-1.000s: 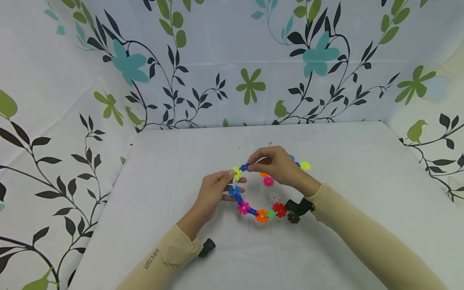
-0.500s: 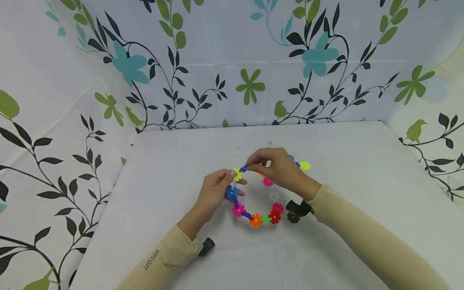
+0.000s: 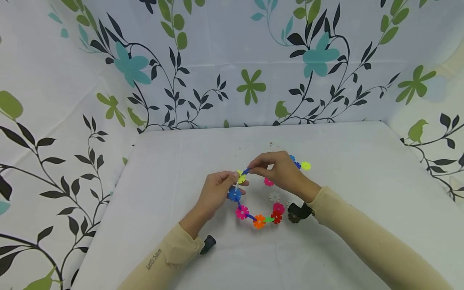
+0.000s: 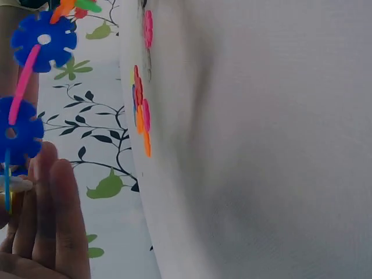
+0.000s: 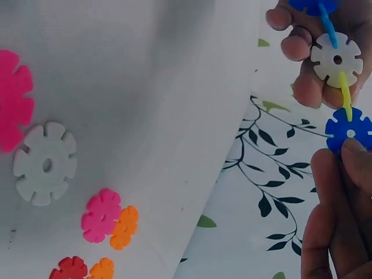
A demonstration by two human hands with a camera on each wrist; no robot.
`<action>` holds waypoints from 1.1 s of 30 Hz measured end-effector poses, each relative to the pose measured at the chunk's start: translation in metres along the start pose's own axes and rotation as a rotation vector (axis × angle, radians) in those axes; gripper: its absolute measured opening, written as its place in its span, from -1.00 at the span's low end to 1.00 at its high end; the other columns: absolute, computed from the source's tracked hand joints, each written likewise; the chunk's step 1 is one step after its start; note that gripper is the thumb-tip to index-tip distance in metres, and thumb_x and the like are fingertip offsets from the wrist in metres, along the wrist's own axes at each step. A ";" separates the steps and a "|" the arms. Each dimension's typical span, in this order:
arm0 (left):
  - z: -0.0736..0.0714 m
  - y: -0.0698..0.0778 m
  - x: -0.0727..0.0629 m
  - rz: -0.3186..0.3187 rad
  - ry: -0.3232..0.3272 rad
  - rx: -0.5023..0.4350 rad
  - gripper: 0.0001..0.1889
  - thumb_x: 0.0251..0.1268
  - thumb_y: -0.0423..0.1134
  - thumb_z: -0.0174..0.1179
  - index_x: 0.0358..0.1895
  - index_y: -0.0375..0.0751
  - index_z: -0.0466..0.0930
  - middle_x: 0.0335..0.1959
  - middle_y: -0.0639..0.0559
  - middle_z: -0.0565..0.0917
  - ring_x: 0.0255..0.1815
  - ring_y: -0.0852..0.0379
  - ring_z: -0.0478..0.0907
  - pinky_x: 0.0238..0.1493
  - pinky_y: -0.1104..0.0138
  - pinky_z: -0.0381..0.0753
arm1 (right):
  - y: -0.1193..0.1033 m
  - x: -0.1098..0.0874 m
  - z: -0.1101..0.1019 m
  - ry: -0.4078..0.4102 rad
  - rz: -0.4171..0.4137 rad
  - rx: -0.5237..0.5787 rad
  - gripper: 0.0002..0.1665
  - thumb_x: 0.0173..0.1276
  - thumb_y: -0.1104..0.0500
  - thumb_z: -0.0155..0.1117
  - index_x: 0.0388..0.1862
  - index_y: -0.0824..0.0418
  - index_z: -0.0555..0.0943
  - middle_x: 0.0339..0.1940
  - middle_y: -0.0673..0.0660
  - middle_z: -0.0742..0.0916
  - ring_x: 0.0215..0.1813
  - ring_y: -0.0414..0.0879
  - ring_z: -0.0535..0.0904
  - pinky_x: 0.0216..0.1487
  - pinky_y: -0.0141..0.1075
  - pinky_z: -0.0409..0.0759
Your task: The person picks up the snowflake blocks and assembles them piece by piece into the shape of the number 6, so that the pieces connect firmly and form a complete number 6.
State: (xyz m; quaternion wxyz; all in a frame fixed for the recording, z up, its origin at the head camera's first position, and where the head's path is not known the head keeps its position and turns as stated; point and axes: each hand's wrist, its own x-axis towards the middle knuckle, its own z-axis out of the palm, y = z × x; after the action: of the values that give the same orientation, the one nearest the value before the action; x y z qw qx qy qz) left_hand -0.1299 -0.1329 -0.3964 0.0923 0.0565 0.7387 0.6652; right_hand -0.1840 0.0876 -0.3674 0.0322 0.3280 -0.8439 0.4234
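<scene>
Fingers and thumb of the right hand [image 3: 273, 167] pinch the dark blue flower disc [image 5: 347, 129] at the upper end of a colourful chain [image 3: 240, 211] of slotted discs. The left hand [image 3: 217, 187] grips the chain near its yellow disc [image 3: 241, 176], thumb in front, other fingers stretched out behind it. Between the two hands, the chain curves down over a white table [image 3: 362, 181], past light blue, pink and orange discs, to red and pink at its lower end.

Writing runs along the sleeve [image 3: 159, 251] to the chain's lower left: "Let's", then a word resembling "Slim", its letters hard to make out. Inside the chain's curve shows a loose pale disc [image 3: 274, 197]; right of its lower end, a brown disc [image 3: 294, 218] is partly hidden by a black wrist piece [image 3: 300, 210]. Beyond the chain, to the upper right, lies a loose yellow-green disc [image 3: 306, 165].
</scene>
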 end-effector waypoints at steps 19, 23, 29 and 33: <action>-0.022 -0.015 0.008 -0.156 -0.029 -0.095 -0.63 0.63 -0.10 0.00 0.32 -0.05 0.59 -0.01 -0.06 0.76 0.13 0.02 0.65 0.18 0.10 0.60 | 0.039 -0.019 -0.024 -0.014 0.270 0.086 -0.66 0.47 0.15 0.32 0.19 0.12 0.69 0.11 0.10 0.73 0.02 0.05 0.70 -0.09 -0.02 0.72; -0.026 -0.016 0.009 -0.191 -0.019 -0.166 -0.64 0.60 -0.08 0.05 0.31 -0.03 0.60 0.05 -0.06 0.73 0.14 -0.03 0.64 0.16 0.11 0.61 | 0.052 -0.027 -0.027 -0.034 0.333 0.043 -0.64 0.45 0.14 0.34 0.18 0.17 0.69 0.08 0.12 0.72 -0.03 0.06 0.68 -0.18 -0.07 0.73; -0.029 -0.016 0.008 -0.197 -0.008 -0.202 -0.62 0.55 -0.10 0.13 0.32 -0.07 0.59 0.11 -0.07 0.72 0.16 -0.07 0.63 0.18 0.09 0.59 | 0.067 -0.037 -0.030 -0.140 0.387 -0.012 -0.69 0.44 0.16 0.35 0.11 0.18 0.73 -0.14 0.05 0.78 -0.11 0.02 0.65 -0.13 -0.16 0.64; -0.030 -0.016 0.009 -0.200 -0.015 -0.221 -0.61 0.58 -0.14 0.09 0.35 -0.12 0.56 0.13 -0.07 0.71 0.20 -0.05 0.62 0.29 0.00 0.48 | 0.073 -0.042 -0.030 -0.180 0.401 -0.028 -0.73 0.42 0.16 0.37 0.07 0.15 0.75 -0.12 0.01 0.78 -0.02 0.00 0.59 -0.03 -0.18 0.61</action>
State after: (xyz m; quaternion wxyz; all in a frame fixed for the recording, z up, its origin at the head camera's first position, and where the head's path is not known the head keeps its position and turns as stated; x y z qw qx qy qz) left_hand -0.1443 -0.1624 -0.4093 0.1694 -0.0231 0.6621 0.7297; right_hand -0.2005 0.1632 -0.4124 -0.1238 0.1895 -0.8975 0.3785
